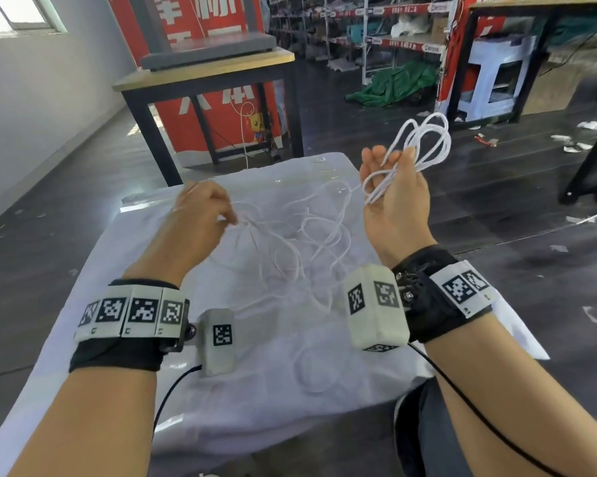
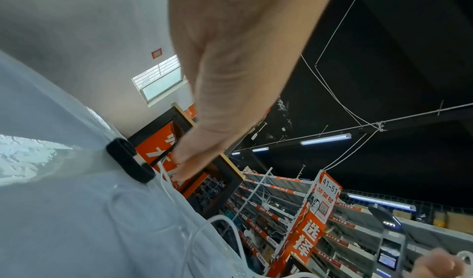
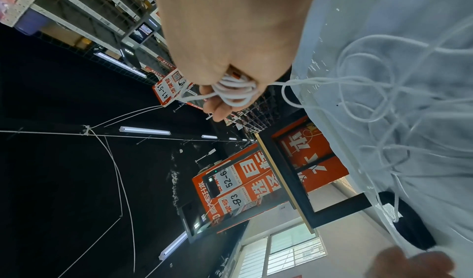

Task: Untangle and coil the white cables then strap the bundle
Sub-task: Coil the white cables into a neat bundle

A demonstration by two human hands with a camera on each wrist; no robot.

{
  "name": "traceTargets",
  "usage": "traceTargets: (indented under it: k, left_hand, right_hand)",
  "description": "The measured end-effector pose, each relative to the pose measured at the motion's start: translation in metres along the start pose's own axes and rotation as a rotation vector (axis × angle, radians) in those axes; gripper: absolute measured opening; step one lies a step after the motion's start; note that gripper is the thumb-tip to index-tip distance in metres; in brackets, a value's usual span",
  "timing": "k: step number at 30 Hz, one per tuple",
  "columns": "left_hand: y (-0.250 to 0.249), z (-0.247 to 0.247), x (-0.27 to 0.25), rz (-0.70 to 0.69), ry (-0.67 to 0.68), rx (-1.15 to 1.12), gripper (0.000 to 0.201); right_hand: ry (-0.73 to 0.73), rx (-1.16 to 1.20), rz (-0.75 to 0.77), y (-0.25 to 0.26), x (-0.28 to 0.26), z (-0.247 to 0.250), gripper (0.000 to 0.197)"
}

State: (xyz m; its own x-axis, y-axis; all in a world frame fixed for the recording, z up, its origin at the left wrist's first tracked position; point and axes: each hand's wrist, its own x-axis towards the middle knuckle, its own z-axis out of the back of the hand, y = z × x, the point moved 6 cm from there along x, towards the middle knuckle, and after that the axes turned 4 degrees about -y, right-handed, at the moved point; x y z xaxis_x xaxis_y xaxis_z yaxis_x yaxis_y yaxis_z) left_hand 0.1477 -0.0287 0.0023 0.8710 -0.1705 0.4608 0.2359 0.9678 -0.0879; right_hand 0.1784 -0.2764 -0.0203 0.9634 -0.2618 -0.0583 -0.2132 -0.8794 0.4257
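Note:
Thin white cables (image 1: 300, 242) lie tangled on the white-covered table (image 1: 255, 390). My right hand (image 1: 390, 170) is raised above the table's far right corner, palm up, and grips several coiled loops of white cable (image 1: 427, 142); one strand runs from them down into the tangle. The right wrist view shows the coil (image 3: 235, 92) bunched in the curled fingers (image 3: 217, 110). My left hand (image 1: 226, 218) hovers low over the left of the tangle and pinches a strand, seen as the cable (image 2: 163, 173) at the fingertips (image 2: 184, 161). A black strap (image 2: 129, 161) lies near the table's far edge.
Beyond the table stands a black-framed wooden-topped table (image 1: 204, 74) before a red banner. Green cloth (image 1: 393, 84) lies on the dark floor, with storage shelves (image 1: 376, 29) behind. A black table leg (image 1: 586, 166) stands at the right. Scraps litter the floor.

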Motion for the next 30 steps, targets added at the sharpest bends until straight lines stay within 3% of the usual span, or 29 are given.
traceTargets:
  k: [2, 4, 9, 12, 15, 17, 19, 21, 23, 25, 30]
  left_hand:
    - [0.016, -0.014, -0.004, 0.115, 0.183, 0.140, 0.017]
    - [0.012, -0.025, -0.008, 0.145, 0.347, 0.163, 0.020]
    - [-0.025, -0.014, 0.004, 0.234, 0.150, -0.302, 0.022]
    - [-0.043, -0.017, 0.007, 0.286, 0.114, -0.561, 0.041]
    - [-0.064, -0.018, 0.006, 0.101, 0.177, -0.670, 0.071]
    - [-0.074, -0.020, 0.005, -0.053, 0.211, -0.638, 0.082]
    - [-0.079, -0.018, 0.004, -0.168, 0.169, -0.545, 0.071]
    - [-0.078, -0.019, 0.003, -0.212, 0.122, -0.441, 0.040]
    - [-0.069, -0.021, 0.002, -0.142, 0.136, -0.347, 0.010]
    - [-0.055, -0.020, 0.004, -0.036, 0.116, -0.377, 0.013]
    - [-0.006, -0.009, 0.005, 0.500, -0.146, -0.962, 0.019]
  right_hand:
    - [-0.004, 0.008, -0.033, -0.004, 0.000, 0.001, 0.035]
    - [0.021, -0.014, -0.124, -0.013, -0.002, 0.000, 0.033]
    - [0.160, -0.105, -0.321, -0.034, -0.014, -0.012, 0.032]
    - [0.271, -0.157, -0.426, -0.040, -0.024, -0.022, 0.034]
    - [0.389, -0.224, -0.558, -0.047, -0.039, -0.032, 0.034]
    - [0.464, -0.264, -0.630, -0.049, -0.050, -0.035, 0.034]
    - [0.519, -0.261, -0.687, -0.051, -0.058, -0.039, 0.033]
    - [0.516, -0.258, -0.673, -0.048, -0.057, -0.040, 0.033]
    - [0.445, -0.213, -0.612, -0.042, -0.049, -0.038, 0.033]
    - [0.313, -0.155, -0.497, -0.034, -0.035, -0.030, 0.034]
    - [0.003, -0.086, -0.217, -0.018, -0.012, -0.003, 0.037]
